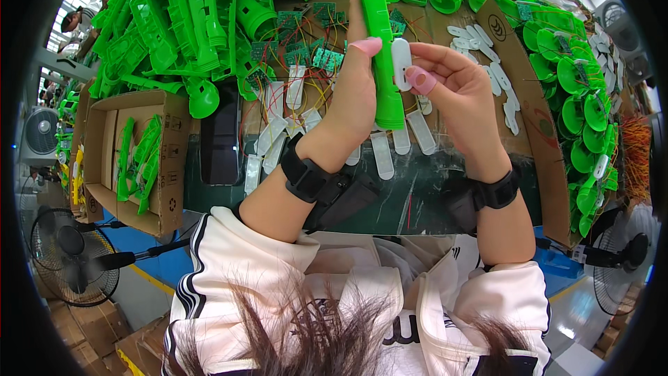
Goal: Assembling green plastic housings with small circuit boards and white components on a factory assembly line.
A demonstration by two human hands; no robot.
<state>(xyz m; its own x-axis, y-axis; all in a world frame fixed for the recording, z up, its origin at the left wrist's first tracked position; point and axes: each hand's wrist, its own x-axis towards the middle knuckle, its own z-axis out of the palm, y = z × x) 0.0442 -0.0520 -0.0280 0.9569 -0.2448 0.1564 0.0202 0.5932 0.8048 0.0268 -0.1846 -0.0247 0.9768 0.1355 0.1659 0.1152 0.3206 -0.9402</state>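
Observation:
Over the bench, my left hand (353, 97) is closed around a long green plastic housing (387, 94), which stands nearly upright in the picture. A pink cover sits on the thumb, which lies along the housing's edge. My right hand (459, 90) pinches a small white oval plastic piece (401, 59) between thumb and fingers, against the right side of the housing. I cannot tell whether the piece is seated in it. The right thumb also has a pink cover. Just below the hands, several white plastic strips (381, 155) with thin wires lie on the dark green bench top (438, 188).
Green plastic parts (198, 21) are heaped at the far left. Behind my left hand lie wired circuit boards (327, 60). White oval pieces (497, 76) rest on cardboard at right, near hanging green assemblies (570, 108). A phone (220, 143) and a cardboard box (172, 167) are at left.

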